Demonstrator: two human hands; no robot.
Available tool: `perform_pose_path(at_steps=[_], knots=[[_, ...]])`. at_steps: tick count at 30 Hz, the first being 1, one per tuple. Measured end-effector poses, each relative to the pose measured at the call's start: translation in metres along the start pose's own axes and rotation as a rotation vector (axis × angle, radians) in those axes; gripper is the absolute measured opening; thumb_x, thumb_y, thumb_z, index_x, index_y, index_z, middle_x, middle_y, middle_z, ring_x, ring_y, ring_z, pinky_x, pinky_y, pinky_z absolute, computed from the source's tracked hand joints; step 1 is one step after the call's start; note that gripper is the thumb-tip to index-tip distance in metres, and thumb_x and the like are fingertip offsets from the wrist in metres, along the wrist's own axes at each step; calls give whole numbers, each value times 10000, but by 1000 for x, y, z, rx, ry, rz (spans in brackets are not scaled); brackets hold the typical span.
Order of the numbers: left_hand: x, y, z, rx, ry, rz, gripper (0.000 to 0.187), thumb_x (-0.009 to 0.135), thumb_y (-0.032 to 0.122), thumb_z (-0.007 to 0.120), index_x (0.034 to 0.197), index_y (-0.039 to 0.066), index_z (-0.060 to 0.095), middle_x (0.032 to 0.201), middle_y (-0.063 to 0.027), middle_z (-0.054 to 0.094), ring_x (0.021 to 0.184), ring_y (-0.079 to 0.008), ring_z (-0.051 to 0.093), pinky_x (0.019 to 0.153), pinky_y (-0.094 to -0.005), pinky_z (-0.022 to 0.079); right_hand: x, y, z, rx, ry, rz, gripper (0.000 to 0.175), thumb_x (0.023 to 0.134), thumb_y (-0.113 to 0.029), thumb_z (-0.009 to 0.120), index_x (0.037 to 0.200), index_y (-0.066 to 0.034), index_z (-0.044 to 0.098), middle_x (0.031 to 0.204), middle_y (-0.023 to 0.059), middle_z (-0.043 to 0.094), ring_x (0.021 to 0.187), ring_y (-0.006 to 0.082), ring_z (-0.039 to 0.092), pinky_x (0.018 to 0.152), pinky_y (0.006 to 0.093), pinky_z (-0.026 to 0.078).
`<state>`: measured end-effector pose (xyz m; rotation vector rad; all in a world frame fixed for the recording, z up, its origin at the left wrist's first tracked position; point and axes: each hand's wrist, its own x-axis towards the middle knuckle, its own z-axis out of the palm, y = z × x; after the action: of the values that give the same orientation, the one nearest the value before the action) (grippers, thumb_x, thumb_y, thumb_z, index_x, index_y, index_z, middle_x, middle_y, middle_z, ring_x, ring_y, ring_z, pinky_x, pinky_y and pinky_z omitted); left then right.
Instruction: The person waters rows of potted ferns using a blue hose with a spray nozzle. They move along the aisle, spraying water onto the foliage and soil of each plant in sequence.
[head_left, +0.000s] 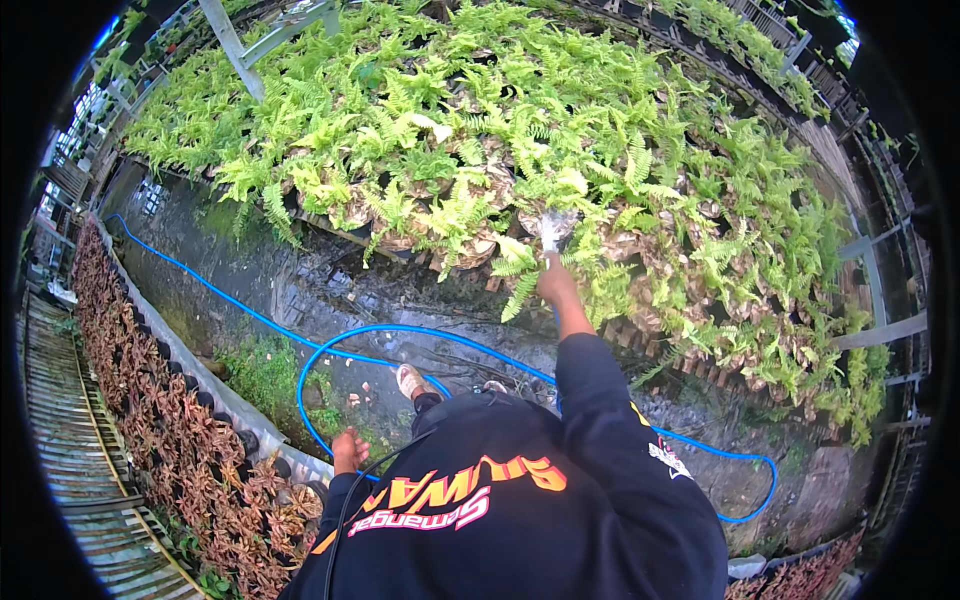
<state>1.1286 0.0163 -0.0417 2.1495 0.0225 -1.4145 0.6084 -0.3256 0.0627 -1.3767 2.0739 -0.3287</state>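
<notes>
My right hand (557, 281) grips the end of a blue garden hose (420, 330), reaching forward to the near edge of the potted ferns. Water (553, 227) sprays from the hose end onto the potting mix and fronds. The light green ferns (480, 150) stand densely in dark pots on a raised bench. Down at my left side, my left hand (349, 450) hangs with loosely curled fingers and nothing in it. Part of the hose passes behind my right forearm and sleeve.
The hose loops across the wet, dark ground (247, 255) around my feet (411, 381). To the left, reddish-brown plants (172, 420) in black pots line a low border (217, 382), beside a slatted bamboo surface (67, 450). Grey posts (225, 37) rise by the ferns.
</notes>
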Motion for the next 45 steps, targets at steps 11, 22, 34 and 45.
perform_pose_path(at_steps=[11, 22, 34, 45], knots=[[-15, -26, -3, -97, 51, -46, 352, 971, 382, 535, 1148, 80, 577, 826, -44, 564, 626, -201, 624, 518, -360, 508, -7, -12, -14, 17, -74, 45, 624, 865, -29, 452, 1466, -173, 364, 1144, 314, 637, 1106, 438, 619, 967, 477, 482], [-14, -27, 8, -148, 55, -75, 341, 977, 369, 528, 1140, 72, 567, 820, -49, 550, 619, -201, 616, 493, -347, 503, 1, -28, -30, 54, 81, -17, 577, 862, -57, 475, 1426, -161, 418, 1141, 303, 644, 1079, 448, 622, 919, 475, 486], [-25, 5, 29, -59, 67, 14, 343, 971, 375, 528, 1134, 76, 568, 869, -61, 584, 670, -208, 647, 531, -365, 507, 16, -47, -63, 138, 79, 15, 612, 859, -31, 488, 1454, -131, 384, 1185, 316, 617, 1104, 441, 616, 974, 454, 492], [-36, 26, 33, -5, 30, -18, 287, 961, 296, 535, 1108, 51, 562, 895, -95, 598, 597, -200, 618, 476, -340, 480, 14, -48, -79, 148, 32, 46, 612, 875, -39, 439, 1474, -138, 360, 1167, 328, 621, 1113, 454, 609, 976, 476, 478]])
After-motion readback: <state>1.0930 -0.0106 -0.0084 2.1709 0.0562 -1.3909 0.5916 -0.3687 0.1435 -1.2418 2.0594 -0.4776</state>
